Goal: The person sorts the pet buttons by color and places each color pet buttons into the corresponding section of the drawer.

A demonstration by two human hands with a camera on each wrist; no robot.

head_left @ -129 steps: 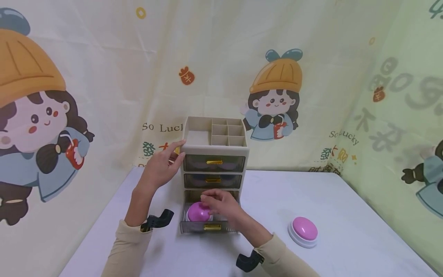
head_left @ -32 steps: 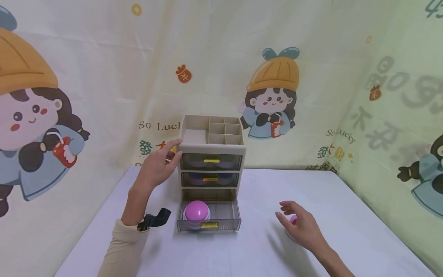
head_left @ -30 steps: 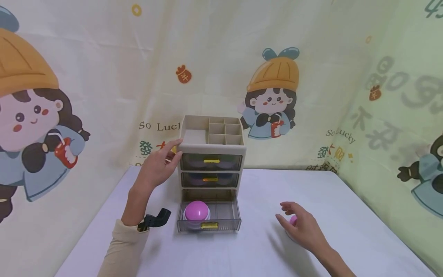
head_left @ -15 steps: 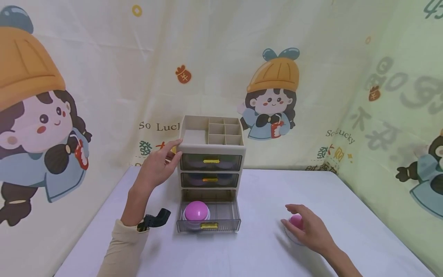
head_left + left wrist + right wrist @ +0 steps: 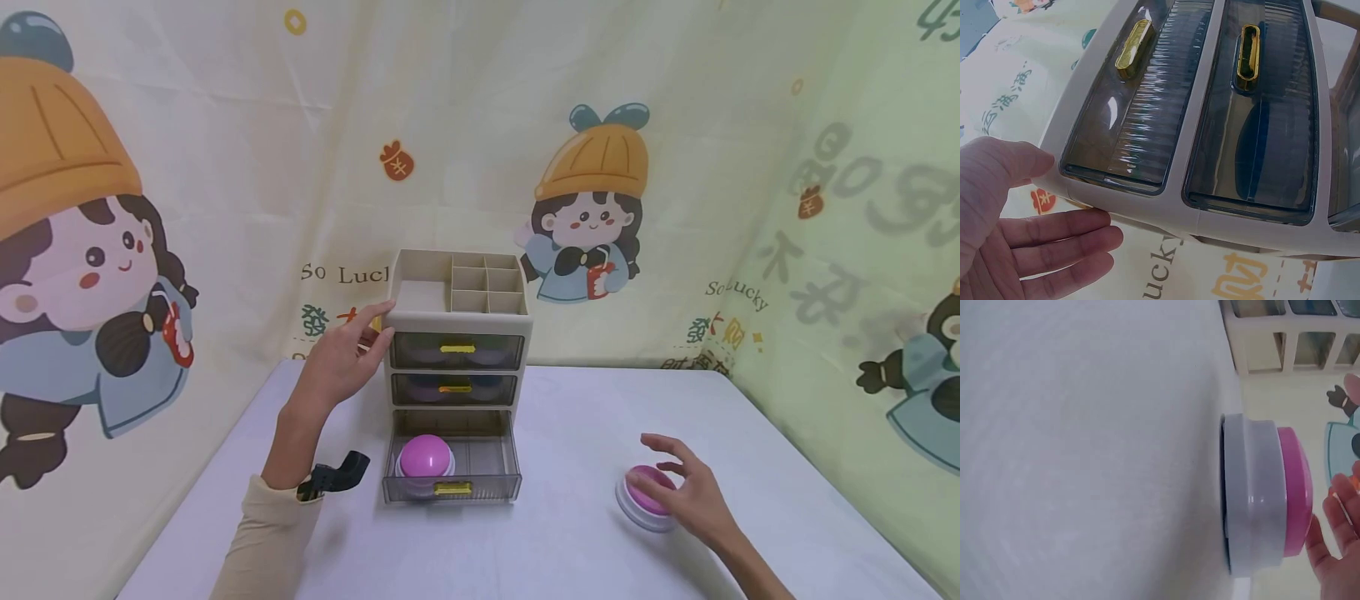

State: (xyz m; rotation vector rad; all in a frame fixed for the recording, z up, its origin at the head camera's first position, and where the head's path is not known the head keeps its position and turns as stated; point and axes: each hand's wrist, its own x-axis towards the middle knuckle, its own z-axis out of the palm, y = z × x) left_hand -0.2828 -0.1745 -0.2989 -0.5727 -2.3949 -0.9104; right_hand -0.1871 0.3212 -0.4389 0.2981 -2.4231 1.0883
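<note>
On the table at right stands a push button [image 5: 647,504] with a pink dome on a round white base. My right hand [image 5: 697,492] is over it with fingers spread; the thumb overlaps the dome in the head view. In the right wrist view, the fingers [image 5: 1339,515] show beside the pink dome. My left hand [image 5: 337,358] touches the upper left edge of a beige drawer cabinet [image 5: 461,322], its thumb [image 5: 1030,161] at the front frame. The bottom drawer [image 5: 491,492] is pulled out, and a second pink button [image 5: 425,456] sits in its left half.
Two upper drawers [image 5: 491,353] with gold handles are closed, with dark shapes behind their smoky fronts. Divided compartments [image 5: 471,279] top the cabinet. A printed curtain [image 5: 465,125] surrounds the white table [image 5: 570,417] at back and sides.
My right hand has left the open drawer and moved right to the loose button, shifting slightly farther right over it in the last second. My left hand has stayed at the cabinet.
</note>
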